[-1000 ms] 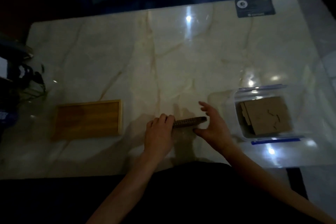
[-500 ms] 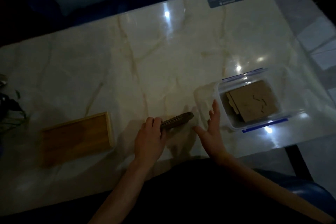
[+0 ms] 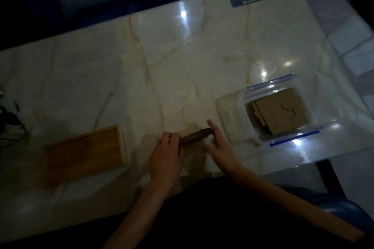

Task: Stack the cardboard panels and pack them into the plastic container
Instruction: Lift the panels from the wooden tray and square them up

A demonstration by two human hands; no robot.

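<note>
Right hand [image 3: 219, 148] back against stack [image 3: 195, 139]

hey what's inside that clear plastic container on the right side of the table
Inside the plastic container lie flat cardboard panels, stacked; the top one has cut slots. How many lie beneath it, and the container floor under them, is covered.

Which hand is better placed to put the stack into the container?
Probably the left hand: it already grips the stack. The right hand is nearer the container, but its straight fingers only touch the stack's end.
</note>
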